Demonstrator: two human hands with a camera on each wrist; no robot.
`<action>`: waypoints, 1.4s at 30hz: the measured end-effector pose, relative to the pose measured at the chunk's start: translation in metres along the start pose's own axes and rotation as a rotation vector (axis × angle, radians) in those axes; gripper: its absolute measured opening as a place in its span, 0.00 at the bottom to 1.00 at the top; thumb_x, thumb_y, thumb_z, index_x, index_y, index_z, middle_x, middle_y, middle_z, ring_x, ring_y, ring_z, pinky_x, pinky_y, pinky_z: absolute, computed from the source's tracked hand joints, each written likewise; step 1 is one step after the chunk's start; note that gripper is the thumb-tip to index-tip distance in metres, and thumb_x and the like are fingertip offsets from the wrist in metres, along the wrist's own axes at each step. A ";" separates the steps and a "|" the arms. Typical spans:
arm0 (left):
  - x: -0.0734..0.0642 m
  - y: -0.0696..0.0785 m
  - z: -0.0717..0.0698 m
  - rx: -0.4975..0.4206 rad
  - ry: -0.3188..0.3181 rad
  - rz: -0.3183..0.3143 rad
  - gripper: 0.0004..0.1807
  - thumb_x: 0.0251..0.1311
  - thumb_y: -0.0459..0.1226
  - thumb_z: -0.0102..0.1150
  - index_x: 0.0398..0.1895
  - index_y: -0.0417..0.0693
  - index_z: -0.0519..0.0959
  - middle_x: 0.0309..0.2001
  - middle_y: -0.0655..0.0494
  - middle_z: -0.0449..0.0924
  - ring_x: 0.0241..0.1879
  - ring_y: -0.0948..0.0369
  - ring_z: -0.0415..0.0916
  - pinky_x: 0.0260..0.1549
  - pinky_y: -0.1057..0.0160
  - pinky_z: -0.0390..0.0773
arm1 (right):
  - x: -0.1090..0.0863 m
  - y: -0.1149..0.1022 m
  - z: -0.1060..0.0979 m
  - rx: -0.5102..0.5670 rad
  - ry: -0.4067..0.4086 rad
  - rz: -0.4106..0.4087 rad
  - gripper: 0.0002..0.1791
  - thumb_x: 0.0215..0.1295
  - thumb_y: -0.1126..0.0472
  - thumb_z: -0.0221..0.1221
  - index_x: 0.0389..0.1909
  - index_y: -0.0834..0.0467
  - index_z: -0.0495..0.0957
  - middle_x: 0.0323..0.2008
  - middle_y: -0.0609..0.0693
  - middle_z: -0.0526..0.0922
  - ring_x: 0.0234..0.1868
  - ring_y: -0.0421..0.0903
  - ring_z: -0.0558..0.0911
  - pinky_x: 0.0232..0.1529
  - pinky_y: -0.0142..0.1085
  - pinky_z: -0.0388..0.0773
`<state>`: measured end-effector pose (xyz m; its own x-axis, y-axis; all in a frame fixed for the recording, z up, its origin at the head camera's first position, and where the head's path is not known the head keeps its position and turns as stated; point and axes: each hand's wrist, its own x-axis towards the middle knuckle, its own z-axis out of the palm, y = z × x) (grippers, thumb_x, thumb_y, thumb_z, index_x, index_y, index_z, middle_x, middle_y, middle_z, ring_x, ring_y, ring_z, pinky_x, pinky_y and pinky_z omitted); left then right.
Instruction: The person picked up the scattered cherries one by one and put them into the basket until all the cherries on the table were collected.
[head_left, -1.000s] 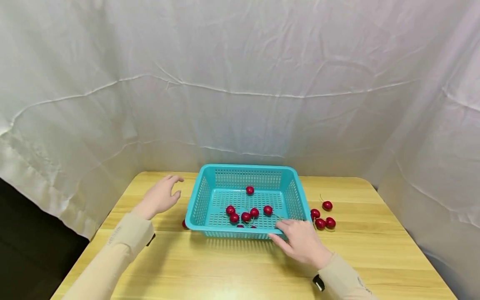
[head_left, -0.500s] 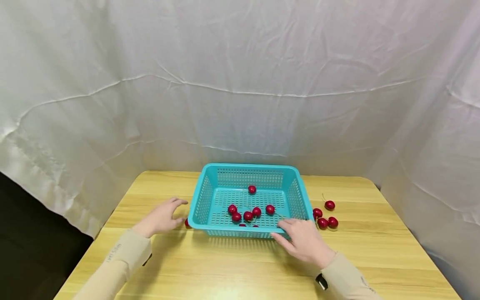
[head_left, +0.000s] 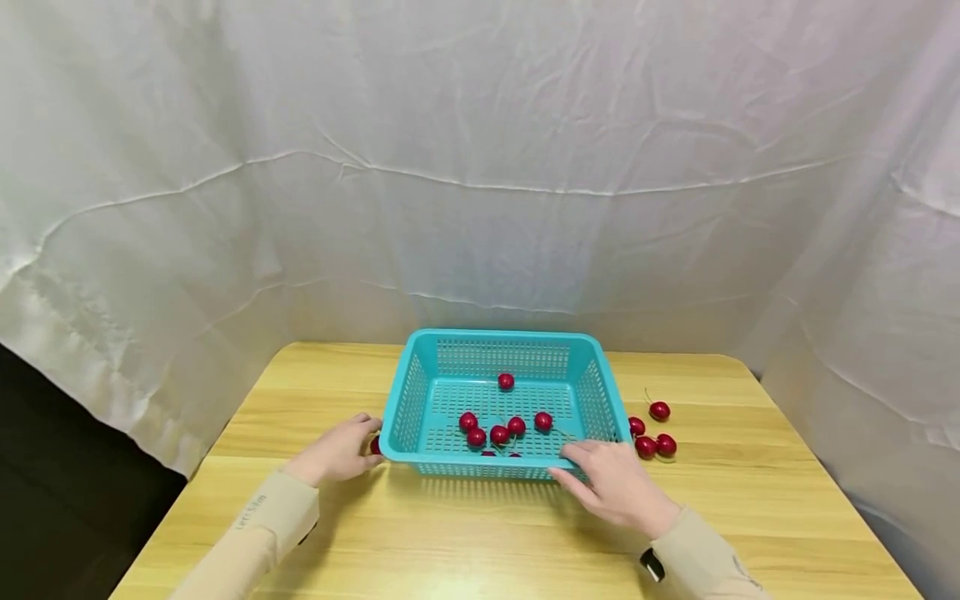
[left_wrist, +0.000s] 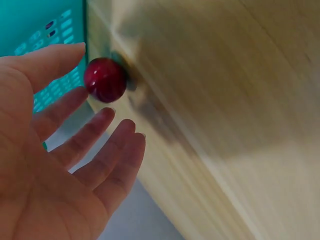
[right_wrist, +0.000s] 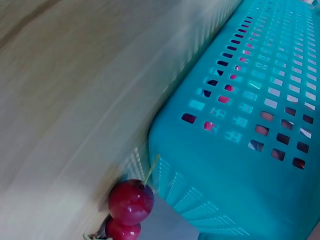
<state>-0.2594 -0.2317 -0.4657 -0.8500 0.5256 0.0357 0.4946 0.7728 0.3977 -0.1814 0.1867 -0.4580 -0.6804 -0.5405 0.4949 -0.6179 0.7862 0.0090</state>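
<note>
A turquoise plastic basket [head_left: 491, 461] with perforated walls stands on the table, several red cherries [head_left: 499, 435] lying inside it. My right hand [head_left: 618, 492] grips its near rim at the right corner, fingers inside and thumb outside. Just left of the basket, a single cherry [left_wrist: 106, 80] rests on the wood. My left hand [head_left: 337, 450] reaches toward it; in the left wrist view the thumb and index fingertips are at its edge, with the other fingers loosely bent. Whether the index fingertip touches it I cannot tell.
Several more cherries [head_left: 656, 445] with stems lie on the wooden table [head_left: 750, 500] right of the basket, a pair of them close to its corner in the right wrist view. A grey-white curtain [head_left: 480, 167] hangs behind the table and at both sides.
My left hand has come down and right from above the table to the lone cherry beside the basket. The right hand has kept its hold on the basket rim.
</note>
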 end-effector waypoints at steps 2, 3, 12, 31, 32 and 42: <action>0.002 0.000 0.003 0.004 -0.005 -0.012 0.14 0.59 0.36 0.68 0.47 0.46 0.80 0.41 0.54 0.76 0.36 0.61 0.68 0.37 0.61 0.73 | 0.000 0.000 -0.002 -0.005 0.004 0.000 0.09 0.63 0.48 0.66 0.35 0.50 0.83 0.31 0.42 0.88 0.32 0.39 0.86 0.30 0.31 0.81; 0.002 0.000 0.004 0.006 -0.006 -0.016 0.12 0.59 0.36 0.68 0.45 0.47 0.80 0.39 0.55 0.75 0.35 0.61 0.67 0.36 0.61 0.72 | -0.001 0.000 -0.002 -0.011 0.010 -0.001 0.10 0.62 0.48 0.66 0.35 0.50 0.84 0.32 0.42 0.89 0.33 0.39 0.86 0.31 0.32 0.82; 0.004 0.001 0.009 0.043 -0.015 -0.046 0.08 0.58 0.32 0.68 0.41 0.47 0.82 0.36 0.54 0.74 0.33 0.60 0.68 0.36 0.58 0.75 | -0.006 0.001 -0.004 0.017 0.074 -0.022 0.08 0.60 0.51 0.68 0.36 0.50 0.83 0.32 0.42 0.87 0.33 0.38 0.83 0.33 0.32 0.82; -0.023 -0.029 -0.001 0.028 0.025 -0.037 0.09 0.52 0.29 0.68 0.31 0.48 0.77 0.31 0.57 0.72 0.32 0.63 0.65 0.34 0.64 0.71 | -0.007 0.005 0.003 0.066 0.138 -0.089 0.03 0.62 0.57 0.65 0.34 0.51 0.83 0.31 0.41 0.85 0.33 0.37 0.82 0.34 0.31 0.81; -0.024 -0.030 -0.002 0.027 0.023 -0.041 0.09 0.52 0.29 0.69 0.31 0.47 0.77 0.31 0.57 0.72 0.32 0.63 0.65 0.34 0.64 0.71 | -0.007 0.005 0.003 0.062 0.140 -0.093 0.03 0.63 0.56 0.65 0.34 0.51 0.83 0.31 0.41 0.85 0.33 0.38 0.82 0.35 0.32 0.81; -0.014 -0.027 -0.003 0.006 -0.018 -0.086 0.16 0.54 0.32 0.70 0.44 0.47 0.77 0.37 0.53 0.75 0.36 0.59 0.72 0.40 0.54 0.78 | -0.006 0.007 0.004 0.061 0.131 -0.122 0.01 0.64 0.60 0.65 0.34 0.52 0.82 0.31 0.41 0.84 0.33 0.37 0.81 0.39 0.33 0.82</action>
<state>-0.2615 -0.2605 -0.4741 -0.8859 0.4636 -0.0152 0.4211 0.8175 0.3930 -0.1831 0.1940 -0.4641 -0.5445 -0.5838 0.6022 -0.7181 0.6955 0.0251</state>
